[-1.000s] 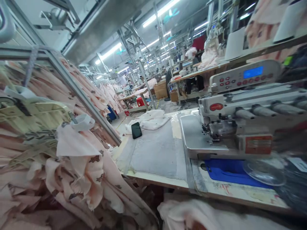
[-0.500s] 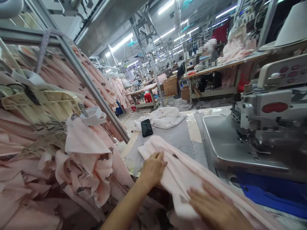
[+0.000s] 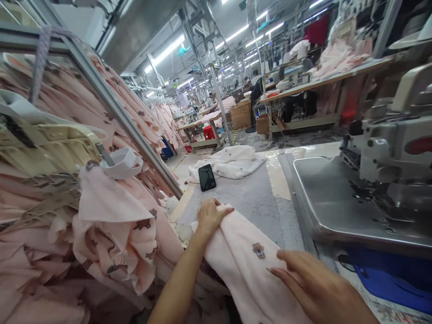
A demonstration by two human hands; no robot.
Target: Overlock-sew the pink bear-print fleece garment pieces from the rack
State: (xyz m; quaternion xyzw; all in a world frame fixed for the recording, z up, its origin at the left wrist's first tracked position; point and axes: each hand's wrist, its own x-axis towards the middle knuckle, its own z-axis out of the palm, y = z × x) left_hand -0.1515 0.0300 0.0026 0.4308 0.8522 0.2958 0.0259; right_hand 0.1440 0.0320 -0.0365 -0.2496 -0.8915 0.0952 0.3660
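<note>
A pale pink fleece piece (image 3: 248,256) with a small printed bear runs from the grey work surface toward me. At its far end my left hand (image 3: 211,218) grips the fabric, thumb stretched across it and fingertips partly hidden. My right hand (image 3: 313,281) rests on the nearer right part of the piece, its thumb and forefinger apart. Beyond the left hand, a black phone (image 3: 207,177) lies against a bunched white fleece cloth (image 3: 232,162).
To the right stands a sewing machine (image 3: 391,148) with a metal bed (image 3: 315,198); a blue item (image 3: 388,283) sits below. Pink pieces (image 3: 114,216) hang from a cream hanger (image 3: 57,139) at the left, beside a metal frame (image 3: 118,117). More worktables stand behind.
The pink fabric has been turned and flattened, bringing the bear print into plain view. My left hand has shifted slightly up and left; my right hand has moved right and its fingers have parted.
</note>
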